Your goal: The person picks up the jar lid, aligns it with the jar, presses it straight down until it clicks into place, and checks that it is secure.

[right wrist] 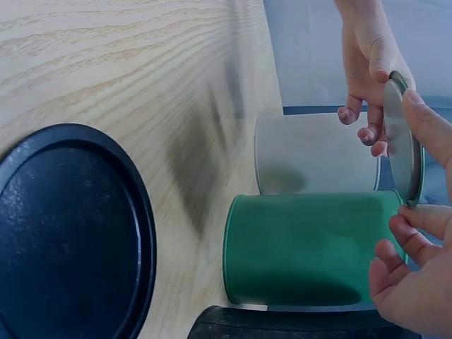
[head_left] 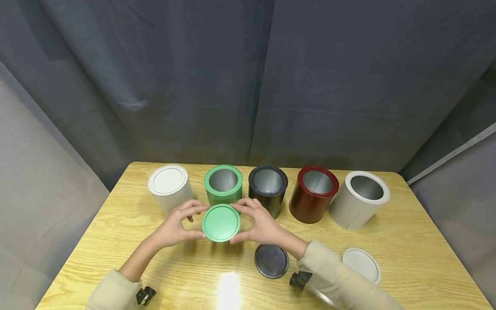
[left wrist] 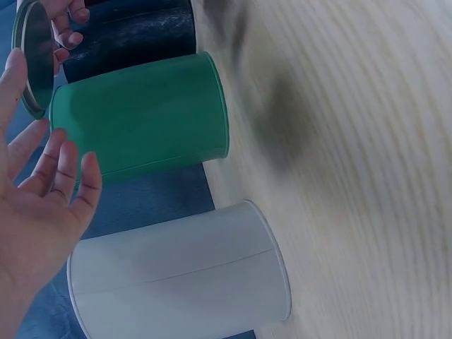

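Now both hands, the left hand (head_left: 176,226) and the right hand (head_left: 260,224), pinch the green lid (head_left: 221,222) by its edges, just in front of the green can (head_left: 223,184). A tilted lid could jam or slip onto the bench (head_left: 407,241).

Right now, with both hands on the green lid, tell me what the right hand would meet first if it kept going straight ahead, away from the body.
Probably the open green can, standing just behind the green lid that the right hand pinches. The black can is close beside that line, and depth is hard to judge.
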A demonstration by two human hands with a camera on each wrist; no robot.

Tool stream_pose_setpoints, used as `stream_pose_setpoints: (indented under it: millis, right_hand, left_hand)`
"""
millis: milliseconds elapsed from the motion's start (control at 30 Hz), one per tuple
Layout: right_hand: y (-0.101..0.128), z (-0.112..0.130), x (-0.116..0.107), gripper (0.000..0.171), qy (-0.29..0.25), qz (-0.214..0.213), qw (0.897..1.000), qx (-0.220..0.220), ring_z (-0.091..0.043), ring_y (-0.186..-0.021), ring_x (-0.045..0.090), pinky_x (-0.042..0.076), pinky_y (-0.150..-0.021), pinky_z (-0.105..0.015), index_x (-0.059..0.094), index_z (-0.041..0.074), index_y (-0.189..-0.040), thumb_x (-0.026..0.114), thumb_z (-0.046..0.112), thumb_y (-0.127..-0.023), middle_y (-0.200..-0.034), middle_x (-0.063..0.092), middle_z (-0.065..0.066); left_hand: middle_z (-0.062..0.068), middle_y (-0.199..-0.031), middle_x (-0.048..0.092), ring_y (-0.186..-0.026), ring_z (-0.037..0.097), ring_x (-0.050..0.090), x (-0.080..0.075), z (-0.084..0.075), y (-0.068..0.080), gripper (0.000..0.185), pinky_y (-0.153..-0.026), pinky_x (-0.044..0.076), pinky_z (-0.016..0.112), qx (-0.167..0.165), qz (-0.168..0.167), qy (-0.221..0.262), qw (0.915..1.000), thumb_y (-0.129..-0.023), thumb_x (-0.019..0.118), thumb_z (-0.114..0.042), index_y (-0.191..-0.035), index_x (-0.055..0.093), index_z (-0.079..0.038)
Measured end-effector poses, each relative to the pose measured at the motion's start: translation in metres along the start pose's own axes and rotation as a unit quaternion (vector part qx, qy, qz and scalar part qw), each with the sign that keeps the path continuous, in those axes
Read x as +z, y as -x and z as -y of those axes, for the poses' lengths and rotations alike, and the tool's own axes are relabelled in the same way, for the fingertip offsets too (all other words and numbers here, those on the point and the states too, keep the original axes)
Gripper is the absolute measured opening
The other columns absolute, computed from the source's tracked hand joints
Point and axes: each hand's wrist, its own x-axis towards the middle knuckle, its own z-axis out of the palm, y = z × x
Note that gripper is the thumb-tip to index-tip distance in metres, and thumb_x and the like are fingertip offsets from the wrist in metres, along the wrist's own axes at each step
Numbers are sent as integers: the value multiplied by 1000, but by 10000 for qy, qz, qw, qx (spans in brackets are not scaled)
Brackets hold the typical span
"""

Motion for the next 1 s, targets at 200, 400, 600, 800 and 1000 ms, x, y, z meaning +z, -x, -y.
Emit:
stream_pose_setpoints:
  millis: [200, 400, 600, 800, 1000]
  right_hand:
    - [-1, 2, -3, 78, -49, -36, 10000, -50, -18, -103, 43, 42, -83, -37, 54, 3, -126, 83, 35, -61, -115, 50, -3]
    - [-4, 4, -5, 78, -41, -172, 9997, -158, -18, -97, 46, 43, -75, -32, 54, 1, -125, 84, 34, -61, -113, 49, -4]
    - [-9, 7, -10, 78, -62, -330, 9993, -156, -13, -86, 44, 41, -65, -26, 54, 2, -125, 85, 32, -60, -113, 51, -5]
    - [-15, 6, -14, 79, -93, -421, 9989, -158, -13, -82, 46, 42, -63, -23, 54, 2, -125, 85, 30, -58, -113, 51, -4]
    - [-21, 8, -20, 78, -121, -496, 9986, -165, -16, -85, 50, 44, -64, -25, 54, 2, -125, 85, 29, -58, -113, 51, -4]
  left_hand:
    - [20, -103, 56, -88, 13, 49, -1, -1, -1, 56, -61, 45, 35, 234, -232, -50, 9994, -57, 82, 0, -108, 59, 10]
    - [21, -99, 56, -85, 12, 49, -3, -3, -3, 55, -60, 44, 32, 537, -449, -79, 9975, -54, 82, 3, -104, 59, 12]
    - [21, -98, 57, -82, 13, 49, -7, -9, -8, 52, -61, 43, 32, 623, -671, -43, 9958, -54, 81, 7, -101, 60, 12]
    - [22, -101, 56, -87, 14, 49, -11, -11, -12, 49, -62, 43, 32, 514, -762, 0, 9958, -57, 80, 7, -102, 61, 11]
    - [22, -105, 54, -84, 26, 48, -11, 4, -15, 51, -61, 42, 33, 535, -800, 41, 9953, -58, 79, 8, -105, 60, 10]
